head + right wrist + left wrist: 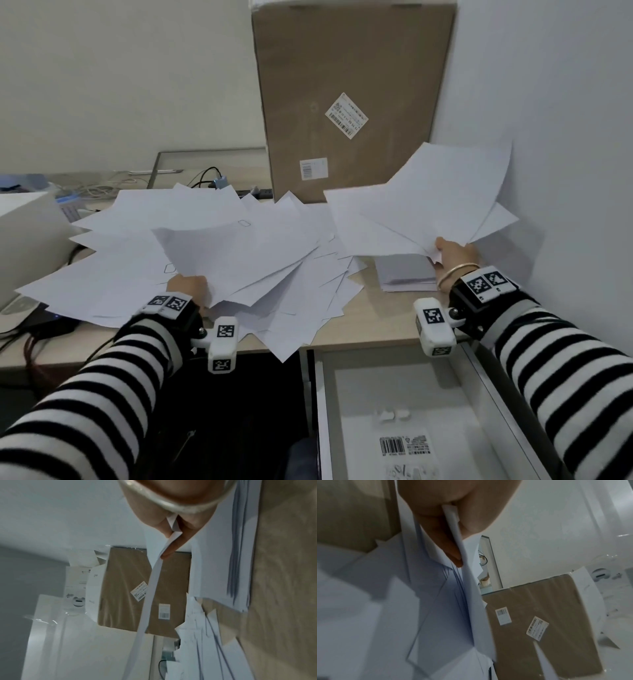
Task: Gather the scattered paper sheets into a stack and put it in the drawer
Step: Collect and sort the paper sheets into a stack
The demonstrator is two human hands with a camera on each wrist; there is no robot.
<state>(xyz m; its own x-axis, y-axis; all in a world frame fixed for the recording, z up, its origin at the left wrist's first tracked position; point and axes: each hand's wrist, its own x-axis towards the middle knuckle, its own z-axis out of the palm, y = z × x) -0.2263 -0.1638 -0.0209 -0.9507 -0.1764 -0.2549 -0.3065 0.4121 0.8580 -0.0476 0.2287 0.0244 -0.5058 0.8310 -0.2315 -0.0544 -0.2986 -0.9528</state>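
Gathering barely begun, both hands clamped on paper.
The left hand (187,286) pinched a fan of loose white paper sheets (239,250) from the sprawl on the beige desk (370,329); the right hand (454,253) pinched lifted white sheets (445,195) above a small squared white stack (406,274). The open grey drawer (404,387) near right held no sheets. Only the wrist views showed fingertips (453,550) gripping the paper edges.

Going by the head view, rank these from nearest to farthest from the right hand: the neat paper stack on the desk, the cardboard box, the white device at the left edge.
From the right hand:
1. Neat paper stack, on the desk just left of the hand and below the sheets it holds.
2. Cardboard box, upright at the back of the desk, against the wall.
3. White device, across the desk at the far left edge.
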